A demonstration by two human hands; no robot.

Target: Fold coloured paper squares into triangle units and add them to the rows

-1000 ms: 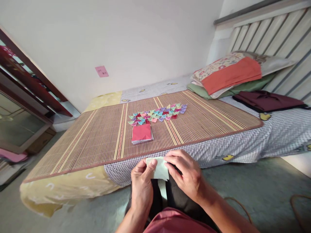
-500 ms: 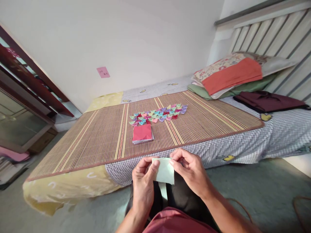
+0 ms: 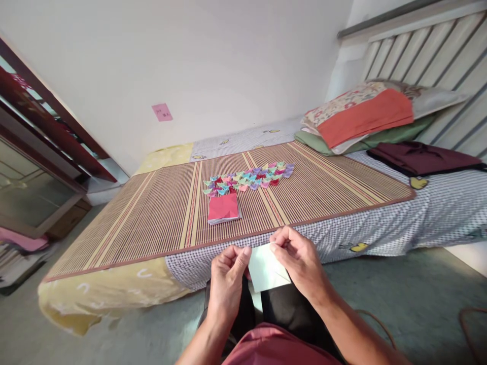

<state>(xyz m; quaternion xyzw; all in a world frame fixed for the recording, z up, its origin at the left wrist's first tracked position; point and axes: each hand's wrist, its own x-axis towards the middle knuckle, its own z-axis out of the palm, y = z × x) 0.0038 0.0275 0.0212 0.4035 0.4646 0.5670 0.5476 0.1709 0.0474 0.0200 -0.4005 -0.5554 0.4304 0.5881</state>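
A pale green sheet of paper (image 3: 267, 271) hangs between my two hands, above my lap. My left hand (image 3: 230, 274) pinches its upper left corner between thumb and fingers. At the upper right, my right hand (image 3: 299, 258) grips the paper's edge, with fingers curled behind the thumb. Beyond the hands, on the mat, lies a stack of square paper (image 3: 223, 208) with a red sheet on top. Just behind that stack, several small folded paper pieces (image 3: 247, 177) in many colours are set out in rows.
A striped woven mat (image 3: 160, 218) covers much of the bed. Pillows (image 3: 365, 116) and a folded maroon cloth (image 3: 422, 157) lie at the right end. A pink paper (image 3: 162, 112) is on the wall. A cord (image 3: 376, 322) runs over the floor at right.
The pale green paper has turned and now shows a larger, squarer face, tilted to the right. Both hands still hold its top edge and have shifted slightly.
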